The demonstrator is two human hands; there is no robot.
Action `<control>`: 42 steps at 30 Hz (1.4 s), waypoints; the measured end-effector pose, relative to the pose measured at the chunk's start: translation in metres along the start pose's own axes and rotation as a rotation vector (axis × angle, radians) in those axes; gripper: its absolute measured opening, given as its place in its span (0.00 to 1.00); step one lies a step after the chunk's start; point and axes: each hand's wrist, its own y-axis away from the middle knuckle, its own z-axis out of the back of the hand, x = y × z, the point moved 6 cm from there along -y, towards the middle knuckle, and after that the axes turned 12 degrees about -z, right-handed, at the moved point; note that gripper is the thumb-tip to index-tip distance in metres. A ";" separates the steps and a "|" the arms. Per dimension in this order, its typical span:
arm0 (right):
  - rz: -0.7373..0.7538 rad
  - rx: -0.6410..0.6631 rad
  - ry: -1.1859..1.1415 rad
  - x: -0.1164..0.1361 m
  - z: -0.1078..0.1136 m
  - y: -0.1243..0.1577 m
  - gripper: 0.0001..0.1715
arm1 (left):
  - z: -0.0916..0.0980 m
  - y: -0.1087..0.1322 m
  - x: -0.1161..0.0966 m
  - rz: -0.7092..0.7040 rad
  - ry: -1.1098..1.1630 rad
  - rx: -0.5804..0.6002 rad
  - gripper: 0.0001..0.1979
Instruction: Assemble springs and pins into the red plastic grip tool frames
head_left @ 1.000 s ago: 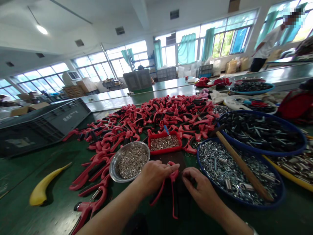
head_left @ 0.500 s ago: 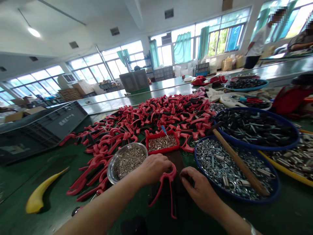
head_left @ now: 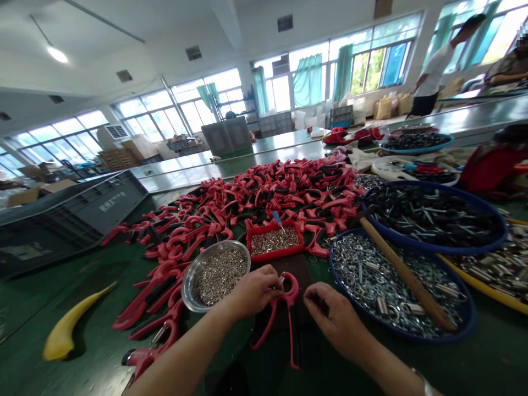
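Note:
A red plastic clamp with black grips (head_left: 293, 297) lies in front of me, its two handles spread toward me. My left hand (head_left: 254, 289) is closed, with thumb and fingers pinching the left side of the clamp's head. A small silver coil, seemingly a spring, shows in the jaw by those fingertips. My right hand (head_left: 344, 319) is just right of the clamp and apart from it. Its fingers are curled together, and whatever is between them is hidden. Under the clamp is a dark plate (head_left: 304, 274).
Beyond my hands stand a metal bowl (head_left: 187, 283) of small fasteners, a red tray (head_left: 275, 256) of rivets or screws, and a heap of clamps (head_left: 264, 190). A hammer (head_left: 406, 275) lies across a blue basin (head_left: 468, 322) of metal parts. At left are a yellow horn-shaped object (head_left: 68, 330) and a grey crate (head_left: 99, 212).
My left hand has shifted slightly down and off the clamp's head, so more of the jaw and a silver coil show. My right hand has barely moved. A person in the background leans differently.

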 end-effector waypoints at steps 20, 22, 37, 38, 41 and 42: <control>0.011 0.010 -0.010 0.000 0.000 0.002 0.08 | -0.017 0.013 -0.023 0.100 -0.417 -0.050 0.10; 0.012 0.008 -0.007 0.000 -0.001 0.003 0.08 | -0.019 0.014 -0.024 0.119 -0.454 -0.041 0.10; -0.316 -0.307 1.136 -0.065 0.138 -0.005 0.19 | -0.021 0.042 -0.026 0.079 -0.347 -0.151 0.19; -0.332 -0.274 1.126 -0.074 0.142 -0.007 0.20 | -0.022 0.042 -0.026 0.083 -0.342 -0.149 0.18; -0.390 -0.241 1.021 -0.092 0.151 -0.015 0.23 | -0.023 0.040 -0.031 0.066 -0.336 -0.111 0.16; -0.417 -0.231 0.982 -0.097 0.153 -0.019 0.24 | -0.023 0.039 -0.033 0.063 -0.334 -0.103 0.16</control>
